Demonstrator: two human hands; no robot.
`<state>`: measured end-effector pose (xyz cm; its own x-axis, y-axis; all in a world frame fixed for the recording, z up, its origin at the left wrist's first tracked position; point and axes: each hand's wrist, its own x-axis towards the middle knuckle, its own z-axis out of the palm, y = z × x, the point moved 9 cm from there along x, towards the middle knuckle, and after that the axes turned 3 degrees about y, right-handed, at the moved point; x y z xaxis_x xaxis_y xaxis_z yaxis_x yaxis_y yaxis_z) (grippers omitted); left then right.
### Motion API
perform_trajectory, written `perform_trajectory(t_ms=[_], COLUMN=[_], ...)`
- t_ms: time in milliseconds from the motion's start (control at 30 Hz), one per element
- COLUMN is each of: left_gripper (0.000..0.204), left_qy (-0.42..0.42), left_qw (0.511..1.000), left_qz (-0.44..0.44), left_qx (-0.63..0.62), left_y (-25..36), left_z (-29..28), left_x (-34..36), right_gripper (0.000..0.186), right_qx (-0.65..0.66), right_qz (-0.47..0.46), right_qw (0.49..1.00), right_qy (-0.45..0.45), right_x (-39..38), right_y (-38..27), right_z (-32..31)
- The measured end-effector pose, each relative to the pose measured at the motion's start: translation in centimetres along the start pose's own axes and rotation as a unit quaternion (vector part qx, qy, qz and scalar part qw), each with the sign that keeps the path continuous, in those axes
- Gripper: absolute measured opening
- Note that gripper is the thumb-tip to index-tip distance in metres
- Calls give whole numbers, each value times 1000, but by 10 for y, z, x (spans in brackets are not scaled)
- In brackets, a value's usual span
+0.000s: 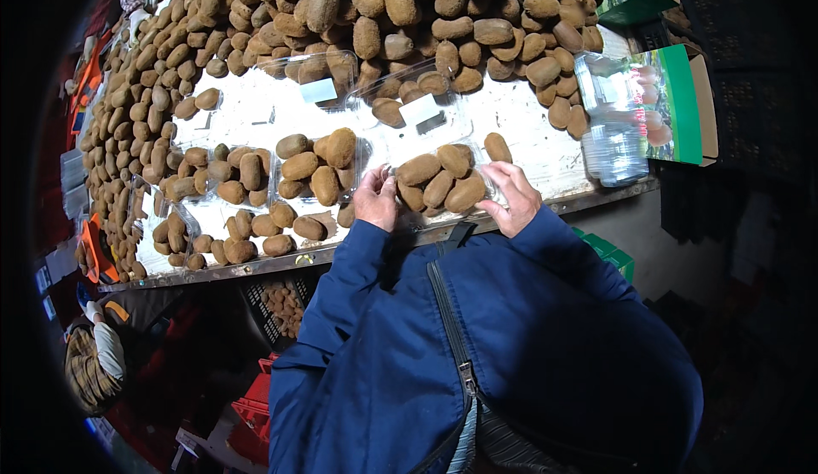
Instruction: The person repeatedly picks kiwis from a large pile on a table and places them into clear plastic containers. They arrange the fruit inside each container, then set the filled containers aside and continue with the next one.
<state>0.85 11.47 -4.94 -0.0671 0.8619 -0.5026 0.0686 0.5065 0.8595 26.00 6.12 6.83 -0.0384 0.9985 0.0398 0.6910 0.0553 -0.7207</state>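
Left hand (376,200) and right hand (514,201) flank a clear tray (492,189) at the near edge of the counter (541,144), each gripping one side with thumb and bent fingers, so that the pull of one is probably balanced by the other. The packed kiwifruit (438,188) sit between, lying close together on their sides; their rounded forms likely roll unless neighbours and walls confine them. Beyond the tray, toward the far edge, a clear lid (454,120) with a white label (419,109) lies open, which leaves the fruit accessible from above. Just beside the tray's far right corner, a single kiwifruit (498,147) rests on the bare counter, near the right hand. To the left stands a neighbouring tray (362,170), also filled, while loose fruit (239,250) lies along the near edge. A large heap (366,5) covers the far side, apparently kept back to free a working strip in front. At the right end, a stack of clear containers (615,152) stands against a green box (682,108), nested presumably to save room.
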Motion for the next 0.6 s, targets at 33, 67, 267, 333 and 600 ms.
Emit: perform_trajectory(t_ms=[33, 67, 267, 333, 600], left_gripper=[26, 26, 34, 37, 36], left_qy=[-6, -18, -72, -92, -105], left_qw=[1000, 1000, 993, 993, 994], left_qz=[19, 7, 25, 70, 20], left_qx=[-14, 9, 86, 33, 14], left_y=[4, 3, 10, 18, 32], left_z=[2, 4, 6, 11, 17], left_x=[0, 1, 4, -2, -27], right_gripper=[57, 55, 44, 40, 38], right_qx=[18, 33, 330, 404, 320], right_qz=[63, 147, 377, 423, 302], right_qw=[998, 989, 858, 806, 897], right_qy=[5, -5, -117, -88, -24], right_x=[0, -3, -23, -27, -20], right_y=[13, 31, 86, 98, 84], right_z=[4, 11, 63, 68, 32])
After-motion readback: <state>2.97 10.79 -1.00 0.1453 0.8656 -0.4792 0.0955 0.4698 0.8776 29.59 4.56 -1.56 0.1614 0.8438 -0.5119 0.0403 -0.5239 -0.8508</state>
